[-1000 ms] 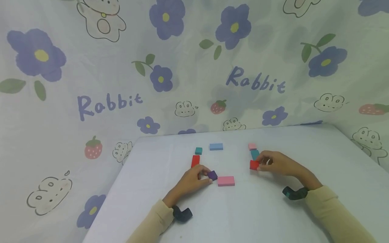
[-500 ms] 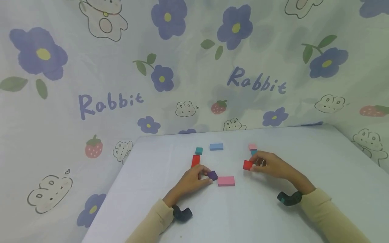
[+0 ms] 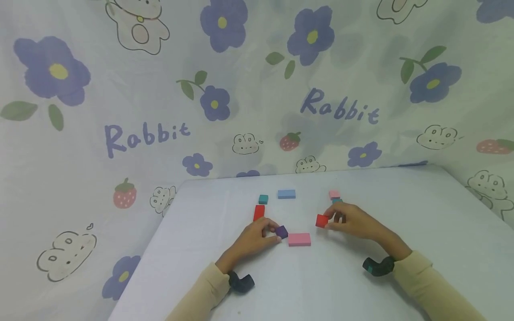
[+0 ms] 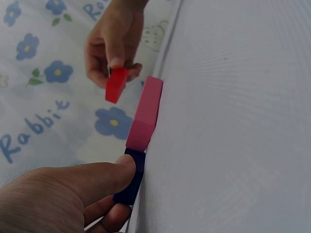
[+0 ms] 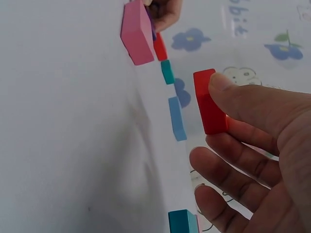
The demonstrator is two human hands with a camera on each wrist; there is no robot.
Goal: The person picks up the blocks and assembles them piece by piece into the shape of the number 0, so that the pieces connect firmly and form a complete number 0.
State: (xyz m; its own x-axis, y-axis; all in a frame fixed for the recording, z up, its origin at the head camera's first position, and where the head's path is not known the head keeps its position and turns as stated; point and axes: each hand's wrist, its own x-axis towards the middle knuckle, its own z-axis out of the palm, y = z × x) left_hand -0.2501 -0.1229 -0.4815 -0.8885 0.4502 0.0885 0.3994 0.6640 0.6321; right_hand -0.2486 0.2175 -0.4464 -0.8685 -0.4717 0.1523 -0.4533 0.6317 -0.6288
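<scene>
My left hand [image 3: 253, 238] pinches a small dark purple block [image 3: 282, 232] on the white table, thumb on its near side. Right beside that block lies a longer pink block [image 3: 299, 239]; in the left wrist view the two sit end to end. Between thumb and fingers, my right hand [image 3: 353, 219] holds a small red block [image 3: 322, 221], to the right of the pink block and higher up. The right wrist view shows this red block [image 5: 210, 102] raised over the table, its other fingers spread below.
Behind my left hand lie a red oblong block [image 3: 259, 212] and a small teal block [image 3: 263, 199]. Farther back is a light blue block [image 3: 287, 194]. A light pink block [image 3: 334, 194] and a partly hidden teal block [image 3: 337, 201] lie beyond my right hand. A printed curtain [image 3: 249, 89] hangs behind.
My right hand has carried the red block leftward, away from the teal block and towards the pink one. The left hand stays in place on the purple block.
</scene>
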